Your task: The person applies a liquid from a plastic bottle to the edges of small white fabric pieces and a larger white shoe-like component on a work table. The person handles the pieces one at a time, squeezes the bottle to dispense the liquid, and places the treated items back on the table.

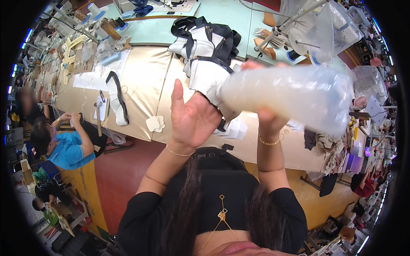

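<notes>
My right hand point(270, 121) is closed round a large translucent plastic bottle point(294, 96) with pale contents. The bottle lies tilted, its neck pointing left, and its far end is smeared by motion. My left hand point(194, 121) is palm up with the thumb stretched away. Its fingertips reach under a white fabric piece with a dark edge point(208, 79) and are partly hidden there. The bottle's neck comes close to this piece; I cannot tell whether they touch. Behind it lies a heap of black and white fabric pieces point(205, 38).
A tan-covered table point(143, 72) stretches before me. On it lie a curved white strip with dark edging point(116, 98), small cream pieces point(155, 123), white cards point(232, 130) and a hammer point(98, 117). Thread cones point(96, 10) stand far left. A person in blue point(70, 147) sits left.
</notes>
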`<action>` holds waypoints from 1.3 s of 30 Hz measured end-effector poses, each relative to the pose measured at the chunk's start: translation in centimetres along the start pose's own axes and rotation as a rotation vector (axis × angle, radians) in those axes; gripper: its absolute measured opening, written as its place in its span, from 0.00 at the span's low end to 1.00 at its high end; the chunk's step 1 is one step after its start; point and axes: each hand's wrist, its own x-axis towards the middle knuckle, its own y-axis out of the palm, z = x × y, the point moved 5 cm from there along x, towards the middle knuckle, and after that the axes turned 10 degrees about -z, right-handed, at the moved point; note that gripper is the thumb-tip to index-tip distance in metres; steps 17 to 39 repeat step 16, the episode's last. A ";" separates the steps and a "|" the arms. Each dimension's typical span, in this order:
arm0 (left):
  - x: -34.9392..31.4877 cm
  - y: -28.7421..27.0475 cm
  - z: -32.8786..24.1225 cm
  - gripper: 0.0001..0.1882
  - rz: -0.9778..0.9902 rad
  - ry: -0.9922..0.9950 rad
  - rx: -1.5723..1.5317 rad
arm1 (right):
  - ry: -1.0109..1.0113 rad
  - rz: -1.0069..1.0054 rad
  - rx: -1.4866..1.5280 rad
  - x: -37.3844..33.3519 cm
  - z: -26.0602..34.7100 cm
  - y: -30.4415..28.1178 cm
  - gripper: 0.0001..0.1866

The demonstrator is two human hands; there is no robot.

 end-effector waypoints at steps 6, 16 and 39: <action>0.0 0.5 0.0 0.49 0.054 0.007 -0.049 | 0.271 -0.324 0.266 -0.8 -2.0 -0.5 0.47; 0.5 0.8 -0.9 0.51 0.081 0.055 -0.056 | 0.025 -0.181 0.425 -1.4 -1.5 0.3 0.45; 0.5 0.8 -0.9 0.51 0.081 0.055 -0.056 | 0.025 -0.181 0.425 -1.4 -1.5 0.3 0.45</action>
